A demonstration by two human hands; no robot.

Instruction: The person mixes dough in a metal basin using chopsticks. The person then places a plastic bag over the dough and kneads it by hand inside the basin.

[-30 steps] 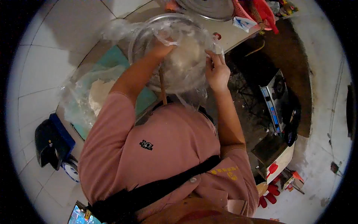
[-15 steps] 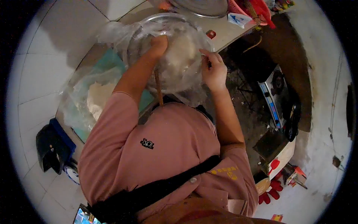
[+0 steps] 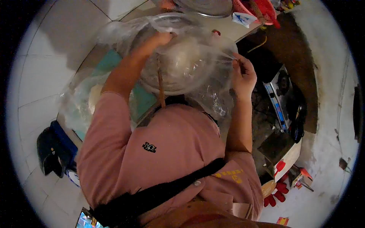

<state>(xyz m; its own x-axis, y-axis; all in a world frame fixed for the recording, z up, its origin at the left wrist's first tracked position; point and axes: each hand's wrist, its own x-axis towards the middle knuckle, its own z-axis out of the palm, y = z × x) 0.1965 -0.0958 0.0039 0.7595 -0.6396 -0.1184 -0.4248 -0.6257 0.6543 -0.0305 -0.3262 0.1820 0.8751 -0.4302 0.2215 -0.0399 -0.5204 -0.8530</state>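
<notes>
A round metal basin [image 3: 167,88] sits near the front edge of the table, with pale dough [image 3: 184,59] in it. Clear plastic film [image 3: 218,93] spreads over the basin and past its right side. My right hand [image 3: 245,74] pinches the film's edge, right of the basin. Over the basin's upper left part, my left hand [image 3: 164,38] is closed on the film, its fingertips partly hidden. A thin wooden stick [image 3: 160,81] leans across the basin's near rim. Another pale lump [image 3: 94,97] lies in plastic at the left, partly behind my left arm.
A green board [image 3: 106,62] lies under the left lump. A metal lid [image 3: 207,7] and a red-pink basket [image 3: 266,11] are at the back. On the right stands a gas stove [image 3: 279,97]. A dark cap [image 3: 51,148] is at the lower left.
My right hand has moved right, pulling the film out past the basin's right rim. My left hand has shifted slightly up, and the left forearm has swung a little left.
</notes>
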